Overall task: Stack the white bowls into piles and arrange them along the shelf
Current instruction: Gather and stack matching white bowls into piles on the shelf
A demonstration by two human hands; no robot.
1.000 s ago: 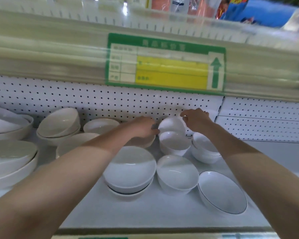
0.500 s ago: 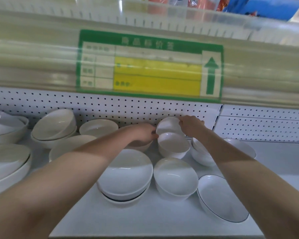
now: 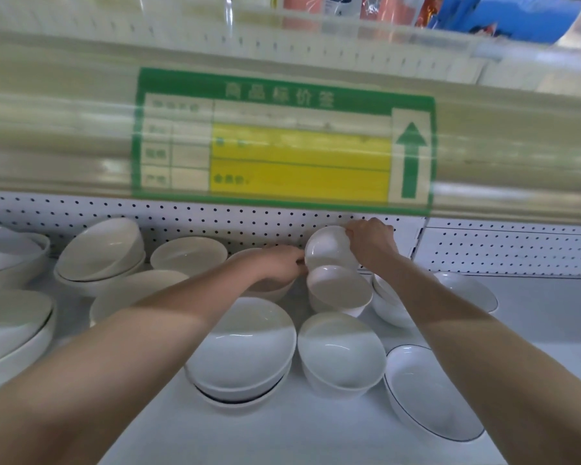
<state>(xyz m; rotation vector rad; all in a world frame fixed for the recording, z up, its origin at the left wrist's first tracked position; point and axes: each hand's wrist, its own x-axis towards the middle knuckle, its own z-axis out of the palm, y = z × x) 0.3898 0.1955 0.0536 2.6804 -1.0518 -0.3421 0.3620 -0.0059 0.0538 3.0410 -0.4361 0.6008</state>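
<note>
Both hands hold a small white bowl [image 3: 327, 248], tilted on its side at the back of the shelf. My right hand [image 3: 371, 241] grips its right rim and my left hand [image 3: 280, 266] pinches its left rim. It hangs just above a second small bowl [image 3: 339, 290] that stands upright below it. In front stand a single deep bowl [image 3: 341, 354] and a pile of wide bowls [image 3: 242, 350]. My right forearm hides part of another bowl stack [image 3: 386, 302].
More white bowls fill the left: a tilted pair [image 3: 101, 253], a lone bowl [image 3: 188, 256], large dishes [image 3: 10, 327]. Dark-rimmed bowls sit at front right [image 3: 426, 394] and back right [image 3: 467, 290]. The upper shelf's edge with a green price tag [image 3: 282, 139] hangs low overhead.
The small bowl has been lifted slightly and tipped further on its side above the bowl beneath. Both hands stay on its rims. The camera has shifted, so the shelf sits lower in view.
</note>
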